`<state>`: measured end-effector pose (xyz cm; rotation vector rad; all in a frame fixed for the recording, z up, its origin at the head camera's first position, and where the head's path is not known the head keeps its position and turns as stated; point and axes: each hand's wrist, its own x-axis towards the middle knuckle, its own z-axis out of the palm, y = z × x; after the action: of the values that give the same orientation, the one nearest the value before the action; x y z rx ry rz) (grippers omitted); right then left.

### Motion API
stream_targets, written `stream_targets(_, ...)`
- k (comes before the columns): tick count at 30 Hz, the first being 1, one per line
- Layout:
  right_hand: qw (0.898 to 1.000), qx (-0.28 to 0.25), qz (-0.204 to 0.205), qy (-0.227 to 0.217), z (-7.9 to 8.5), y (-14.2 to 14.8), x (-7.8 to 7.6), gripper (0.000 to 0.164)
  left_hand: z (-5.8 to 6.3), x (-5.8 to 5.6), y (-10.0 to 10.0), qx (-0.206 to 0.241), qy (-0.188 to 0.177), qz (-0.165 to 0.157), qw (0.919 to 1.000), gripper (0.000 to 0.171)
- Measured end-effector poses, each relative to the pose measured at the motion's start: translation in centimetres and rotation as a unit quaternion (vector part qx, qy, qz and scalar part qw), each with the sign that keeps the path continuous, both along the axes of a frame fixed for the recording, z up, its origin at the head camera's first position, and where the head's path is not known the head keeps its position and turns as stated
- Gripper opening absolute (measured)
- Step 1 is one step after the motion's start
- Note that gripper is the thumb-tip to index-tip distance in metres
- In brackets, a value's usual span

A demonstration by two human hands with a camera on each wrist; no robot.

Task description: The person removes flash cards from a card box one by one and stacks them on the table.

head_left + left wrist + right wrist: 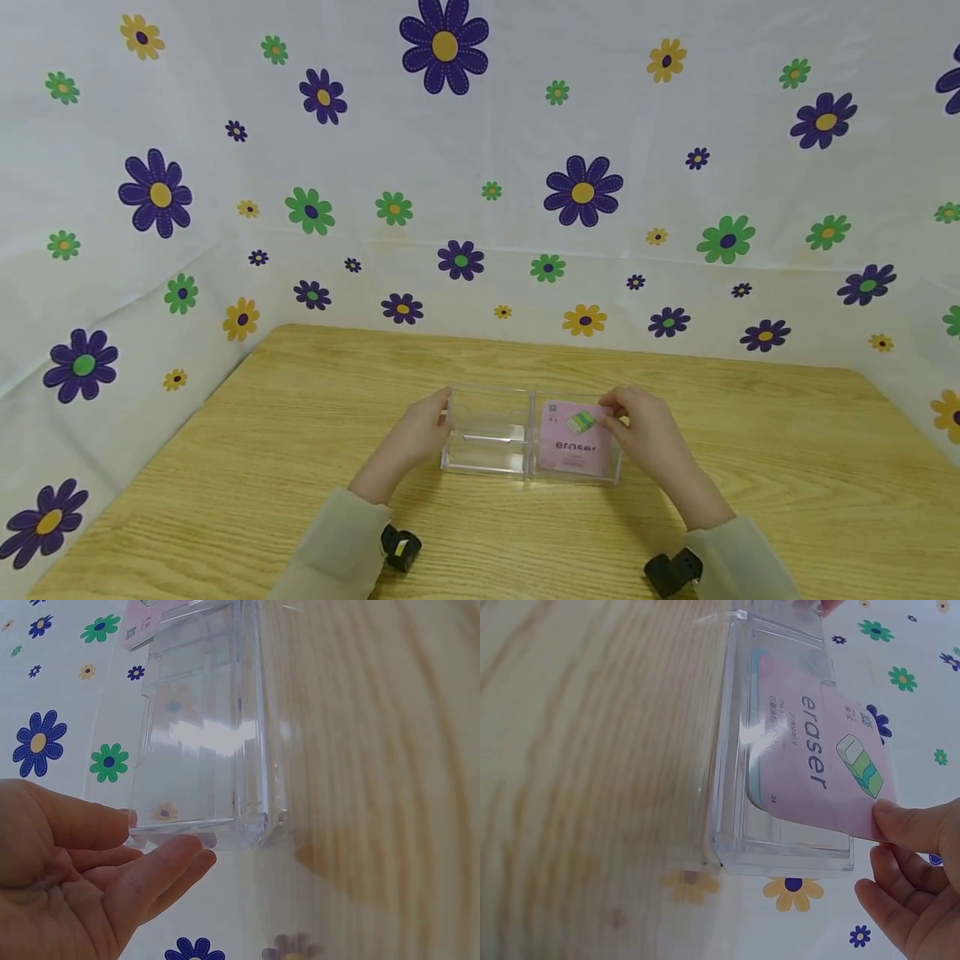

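A clear plastic card holder point(483, 457) with two side-by-side compartments stands on the wooden table. In its right compartment sits a pink flashcard point(573, 442) printed "eraser" with a green and white eraser picture. My right hand point(637, 425) pinches the card's upper right corner between thumb and fingers; in the right wrist view the pink card point(810, 742) leans inside the clear compartment. At the holder's left end, my left hand point(420, 429) grips the side wall. The left wrist view shows the left compartment point(191, 750) see-through, with thumb and fingers of the left hand point(97, 870) at its end.
The wooden table point(300, 400) extends around the holder on all sides. A white cloth point(495, 142) with purple, green and yellow flowers hangs behind and at the sides. Black wrist cameras point(401, 548) sit near both sleeves.
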<state>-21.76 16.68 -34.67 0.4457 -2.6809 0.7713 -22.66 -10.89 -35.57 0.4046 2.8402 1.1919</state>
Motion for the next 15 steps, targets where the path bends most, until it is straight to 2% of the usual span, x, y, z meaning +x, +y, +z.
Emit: stream_targets(15, 0.999, -0.031, -0.011, 0.005, 0.36, 0.23, 0.08, 0.010, 0.01, 0.03, -0.01, 0.002, -0.027, 0.003, 0.9996, 0.046)
